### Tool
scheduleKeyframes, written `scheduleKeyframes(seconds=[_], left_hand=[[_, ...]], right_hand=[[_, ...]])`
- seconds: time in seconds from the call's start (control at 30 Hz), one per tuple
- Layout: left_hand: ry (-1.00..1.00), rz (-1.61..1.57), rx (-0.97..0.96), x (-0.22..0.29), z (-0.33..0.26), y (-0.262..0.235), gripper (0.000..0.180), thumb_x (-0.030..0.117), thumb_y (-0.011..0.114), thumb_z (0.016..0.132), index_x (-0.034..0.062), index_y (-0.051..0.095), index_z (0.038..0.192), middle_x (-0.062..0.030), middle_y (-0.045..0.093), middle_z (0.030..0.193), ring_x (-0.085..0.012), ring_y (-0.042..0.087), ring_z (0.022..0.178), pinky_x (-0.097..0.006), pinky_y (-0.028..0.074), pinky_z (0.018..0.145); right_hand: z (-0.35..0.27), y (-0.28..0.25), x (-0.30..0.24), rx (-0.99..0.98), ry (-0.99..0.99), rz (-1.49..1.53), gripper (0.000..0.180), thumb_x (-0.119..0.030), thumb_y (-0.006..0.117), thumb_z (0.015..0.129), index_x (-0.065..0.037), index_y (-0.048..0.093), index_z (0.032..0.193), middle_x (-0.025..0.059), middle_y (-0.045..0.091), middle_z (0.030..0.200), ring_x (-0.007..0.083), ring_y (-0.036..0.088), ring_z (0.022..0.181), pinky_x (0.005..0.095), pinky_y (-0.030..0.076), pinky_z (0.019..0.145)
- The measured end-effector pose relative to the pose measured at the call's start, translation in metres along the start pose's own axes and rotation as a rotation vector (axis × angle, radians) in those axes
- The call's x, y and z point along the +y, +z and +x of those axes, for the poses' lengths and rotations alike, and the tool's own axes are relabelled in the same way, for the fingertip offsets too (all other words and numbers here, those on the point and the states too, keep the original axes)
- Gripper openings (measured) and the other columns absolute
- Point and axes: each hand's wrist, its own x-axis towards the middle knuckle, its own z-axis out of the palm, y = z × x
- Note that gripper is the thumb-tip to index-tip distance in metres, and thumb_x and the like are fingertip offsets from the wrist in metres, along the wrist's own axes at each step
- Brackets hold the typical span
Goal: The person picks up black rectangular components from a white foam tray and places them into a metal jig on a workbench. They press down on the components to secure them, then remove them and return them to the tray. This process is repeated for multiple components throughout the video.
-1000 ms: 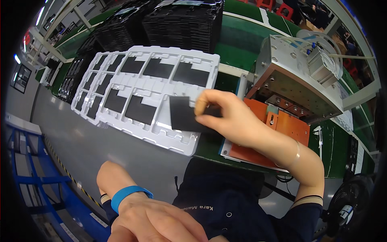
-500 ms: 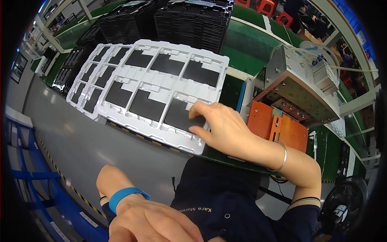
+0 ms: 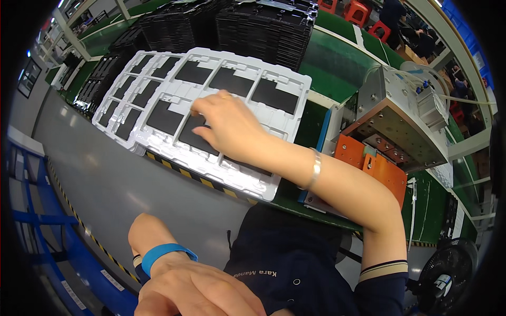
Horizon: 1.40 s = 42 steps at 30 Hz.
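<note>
Moved leftward, the right hand (image 3: 229, 126) lies flat, holding nothing, on the white tray (image 3: 284, 79); the left hand (image 3: 195, 289) is empty.

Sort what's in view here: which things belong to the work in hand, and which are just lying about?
In hand:
- right hand, resting on a black panel
- white tray with panels seated in its pockets
- second white tray to its left

Lying about:
- stacks of black trays behind
- metal machine with orange plate
- floor fan
- left hand, idle near the lap
</note>
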Motion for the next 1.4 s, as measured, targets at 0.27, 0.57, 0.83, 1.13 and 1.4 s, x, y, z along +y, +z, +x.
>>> scheduleKeyframes(seconds=[0.27, 0.57, 0.83, 1.13, 1.4], left_hand=[[0.232, 0.019, 0.802, -0.015, -0.038, -0.058, 0.018, 0.004, 0.054, 0.093, 0.012, 0.048, 0.109, -0.0125, 0.065, 0.113, -0.0225, 0.059, 0.111, -0.041, 0.05, 0.098], [0.166, 0.131, 1.087, -0.031, -0.067, -0.098, 0.024, 0.004, 0.053, 0.094, 0.0104, 0.052, 0.117, -0.0134, 0.061, 0.12, -0.0221, 0.058, 0.114, -0.039, 0.046, 0.104], [0.598, 1.433, 0.647, -0.022, -0.017, -0.035, 0.015, 0.005, 0.059, 0.087, 0.0093, 0.069, 0.097, -0.0089, 0.06, 0.106, -0.0225, 0.057, 0.093, -0.034, 0.048, 0.074], [0.641, 0.835, 0.362, -0.059, -0.007, 0.046, 0.055, -0.022, 0.049, 0.076, 0.022, 0.074, 0.097, 0.0163, 0.06, 0.11, -0.0292, 0.047, 0.119, -0.053, 0.048, 0.093], [0.517, 0.705, 0.215, -0.069, 0.017, 0.014, 0.048, -0.014, 0.064, 0.078, 0.0176, 0.065, 0.114, 0.0012, 0.052, 0.118, -0.0227, 0.051, 0.117, -0.044, 0.051, 0.096]], right_hand=[[0.05, 0.077, -0.022, 0.017, 0.14, 0.009, 0.031, -0.027, 0.08, 0.078, -0.006, 0.066, 0.097, 0.011, 0.07, 0.092, 0.0333, 0.06, 0.099, 0.0463, 0.046, 0.085], [0.07, 0.077, -0.028, -0.056, 0.5, 0.226, 0.032, -0.014, 0.083, 0.07, -0.008, 0.068, 0.097, 0.017, 0.067, 0.1, 0.0354, 0.065, 0.098, 0.0438, 0.051, 0.086], [0.071, 0.062, -0.008, 0.051, 0.531, 0.601, 0.029, -0.006, 0.087, 0.065, -0.003, 0.066, 0.085, 0.0138, 0.073, 0.09, 0.0212, 0.069, 0.083, 0.0339, 0.054, 0.074], [-0.018, -0.069, -0.02, 0.087, 0.361, 0.861, 0.026, 0.001, 0.081, 0.073, 0.001, 0.058, 0.086, 0.0045, 0.064, 0.08, 0.0085, 0.058, 0.076, 0.0268, 0.051, 0.072], [-0.175, -0.189, -0.018, 0.22, 0.628, 0.775, 0.027, 0.0, 0.08, 0.082, -0.003, 0.055, 0.092, 0.0008, 0.057, 0.094, 0.0086, 0.06, 0.093, 0.0253, 0.054, 0.079]])
